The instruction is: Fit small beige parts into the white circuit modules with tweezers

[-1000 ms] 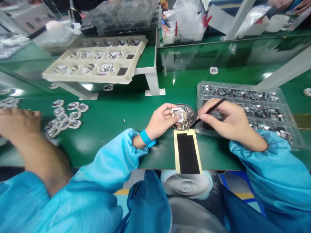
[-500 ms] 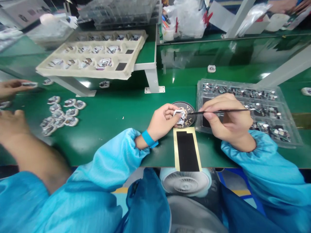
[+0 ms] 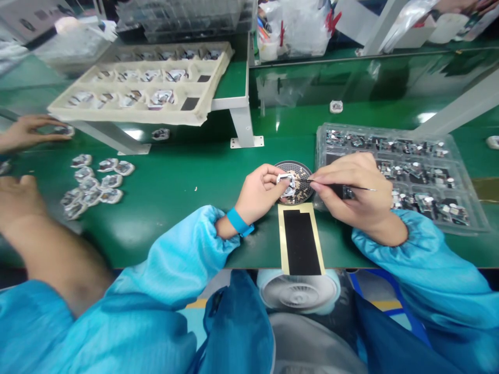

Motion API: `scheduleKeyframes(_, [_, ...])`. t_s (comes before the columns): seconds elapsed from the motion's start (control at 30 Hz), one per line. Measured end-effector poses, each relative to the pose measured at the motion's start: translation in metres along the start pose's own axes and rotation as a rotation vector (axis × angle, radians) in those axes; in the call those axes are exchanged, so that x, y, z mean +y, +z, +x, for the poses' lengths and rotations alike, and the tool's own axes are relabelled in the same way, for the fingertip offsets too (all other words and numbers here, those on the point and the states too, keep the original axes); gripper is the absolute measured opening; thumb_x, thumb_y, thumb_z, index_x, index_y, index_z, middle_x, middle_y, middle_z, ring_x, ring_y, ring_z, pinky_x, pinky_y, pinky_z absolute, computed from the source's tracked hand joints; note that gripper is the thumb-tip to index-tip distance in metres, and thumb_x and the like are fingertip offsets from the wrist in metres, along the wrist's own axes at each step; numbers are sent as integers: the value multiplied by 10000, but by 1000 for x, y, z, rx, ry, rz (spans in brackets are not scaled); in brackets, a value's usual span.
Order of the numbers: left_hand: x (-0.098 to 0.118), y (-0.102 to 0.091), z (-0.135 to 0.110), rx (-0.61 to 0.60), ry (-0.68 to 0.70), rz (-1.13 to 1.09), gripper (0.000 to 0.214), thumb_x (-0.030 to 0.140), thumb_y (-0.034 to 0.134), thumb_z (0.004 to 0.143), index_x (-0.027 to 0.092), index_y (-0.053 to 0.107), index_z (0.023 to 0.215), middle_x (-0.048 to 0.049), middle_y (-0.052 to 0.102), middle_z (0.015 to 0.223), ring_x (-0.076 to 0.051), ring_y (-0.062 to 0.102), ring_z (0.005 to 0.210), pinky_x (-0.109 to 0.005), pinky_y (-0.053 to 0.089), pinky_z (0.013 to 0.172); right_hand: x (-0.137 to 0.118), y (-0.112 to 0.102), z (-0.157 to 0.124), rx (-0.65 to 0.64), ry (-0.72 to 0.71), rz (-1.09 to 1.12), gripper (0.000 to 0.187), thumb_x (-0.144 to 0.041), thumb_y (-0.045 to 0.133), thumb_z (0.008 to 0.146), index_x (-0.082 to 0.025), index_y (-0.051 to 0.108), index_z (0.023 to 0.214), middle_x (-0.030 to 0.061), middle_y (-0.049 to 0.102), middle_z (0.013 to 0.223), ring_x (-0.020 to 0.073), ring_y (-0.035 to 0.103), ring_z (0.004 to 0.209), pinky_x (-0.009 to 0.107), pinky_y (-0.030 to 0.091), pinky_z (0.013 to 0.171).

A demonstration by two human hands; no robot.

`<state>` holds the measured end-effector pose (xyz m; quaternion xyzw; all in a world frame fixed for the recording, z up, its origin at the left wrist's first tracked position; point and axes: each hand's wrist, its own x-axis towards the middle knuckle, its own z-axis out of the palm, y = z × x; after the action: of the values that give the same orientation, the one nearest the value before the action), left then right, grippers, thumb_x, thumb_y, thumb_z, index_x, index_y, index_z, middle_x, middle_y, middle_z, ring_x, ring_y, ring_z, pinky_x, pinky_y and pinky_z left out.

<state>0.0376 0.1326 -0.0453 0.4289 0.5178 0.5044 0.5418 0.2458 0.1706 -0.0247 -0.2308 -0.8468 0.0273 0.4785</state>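
Pinched between the thumb and fingers of my left hand (image 3: 262, 191) is a small white-framed electronic part (image 3: 286, 185), held over a round perforated dish (image 3: 293, 165). Many tiny tan pieces lie in the dish. My right hand (image 3: 356, 195) is closed around thin dark tweezers (image 3: 329, 185), whose tips reach the right side of the white-framed part. Whether the tips grip a piece is too small to tell. Below the dish a black sheet on yellow backing (image 3: 302, 241) lies at the table edge.
A clear compartment tray (image 3: 471, 221) of circuit parts stands right. White-framed parts (image 3: 89, 184) lie grouped on the left, near a co-worker's hands (image 3: 19, 200). A beige tray (image 3: 198, 117) rests on the raised shelf, whose metal leg (image 3: 244, 127) stands on the table.
My right hand has shifted slightly left, and the tweezers now tilt down toward their rear end. My left hand stays nearly still. At the far left, the co-worker's upper hand has moved right with a part.
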Motion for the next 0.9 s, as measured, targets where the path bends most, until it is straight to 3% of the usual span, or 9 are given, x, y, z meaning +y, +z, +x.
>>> scheduleKeyframes(0.23, [-1,-1,1,2,8,-3,262,218,811,781,145,605,925,-3,686,733,-94,643,544,-163,475,441,1,0,-3,-32,44,-9,132,-305,761,897,-347,689,999,-37,788,930,233,728,831,456,515,840])
scheduleKeyframes(0.6, [-1,-2,1,-5,7,-2,282,234,829,771,144,607,920,-1,684,727,-83,608,520,-183,489,459,-1,2,-1,-50,29,-29,105,-307,766,898,-333,700,975,-34,788,922,229,719,828,459,499,835])
scheduleKeyframes(0.9, [1,-2,-1,-51,10,-33,338,260,822,777,153,641,1041,-30,732,814,-118,677,583,-201,528,502,-2,1,0,-30,88,-2,99,-325,777,880,-328,713,956,-22,795,908,247,738,817,481,521,825])
